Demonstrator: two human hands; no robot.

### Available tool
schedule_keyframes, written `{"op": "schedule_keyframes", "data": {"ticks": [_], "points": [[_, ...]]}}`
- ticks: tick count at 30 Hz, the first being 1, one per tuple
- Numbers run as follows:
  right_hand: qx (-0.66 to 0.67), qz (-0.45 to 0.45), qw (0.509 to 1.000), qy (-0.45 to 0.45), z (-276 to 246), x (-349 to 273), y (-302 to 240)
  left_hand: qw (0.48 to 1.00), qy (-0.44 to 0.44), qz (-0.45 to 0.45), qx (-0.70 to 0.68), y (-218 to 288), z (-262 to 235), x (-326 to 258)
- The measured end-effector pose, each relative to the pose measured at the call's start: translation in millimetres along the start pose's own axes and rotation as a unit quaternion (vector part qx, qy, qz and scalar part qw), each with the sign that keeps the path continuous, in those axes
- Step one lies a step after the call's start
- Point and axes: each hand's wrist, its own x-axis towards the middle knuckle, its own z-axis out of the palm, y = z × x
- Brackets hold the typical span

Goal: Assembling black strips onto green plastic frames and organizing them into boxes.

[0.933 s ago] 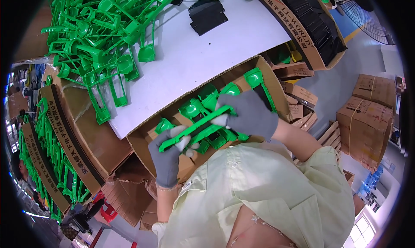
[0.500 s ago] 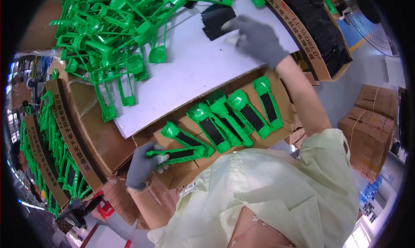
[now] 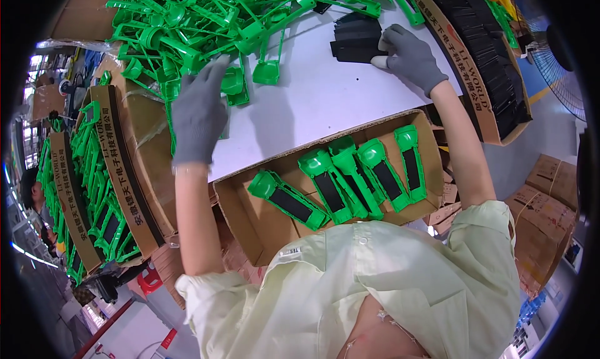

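My left hand (image 3: 201,112), in a grey glove, reaches to the near edge of a heap of green plastic parts (image 3: 181,24); its fingers are stretched out, and I see nothing held in it. On the white table (image 3: 312,99), my gloved right hand (image 3: 412,59) has thumb and fingers closed at the right end of a small stack of flat black strips (image 3: 356,37). Close to my body, a cardboard box (image 3: 250,224) holds several green parts (image 3: 290,199) with long handles, round ends and black strips set in them.
A carton of black strips (image 3: 478,52) stands at the right of the table. On the left, further cartons (image 3: 119,165) hold green parts. Stacked brown boxes (image 3: 540,221) and a fan (image 3: 556,71) are off to the right.
My left hand has let go of a green part in the box and moved up to the heap. My right hand stays by the black strips, its fingers now closed at their edge.
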Motion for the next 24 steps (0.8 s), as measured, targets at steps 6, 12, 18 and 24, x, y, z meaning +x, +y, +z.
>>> {"op": "schedule_keyframes", "data": {"ticks": [6, 12, 18, 24], "points": [[0.092, -0.034, 0.995, 0.026, -4.0, -13.4, -14.7, 0.984, -0.145, 0.073, 0.075, -29.9, 25.0, 12.7], [0.332, 0.092, 0.939, -0.016, -32.0, -61.0, -33.9, 0.996, 0.056, -0.056, 0.032, 11.4, -62.0, -2.6], [0.494, 0.131, 0.855, -0.085, -59.6, -92.8, -96.3, 0.775, 0.084, -0.258, -0.571, 43.8, -76.3, -63.0], [0.494, 0.129, 0.848, -0.145, -66.7, -106.2, -130.6, 0.518, -0.044, -0.372, -0.769, 109.7, -21.9, -87.5]]}}
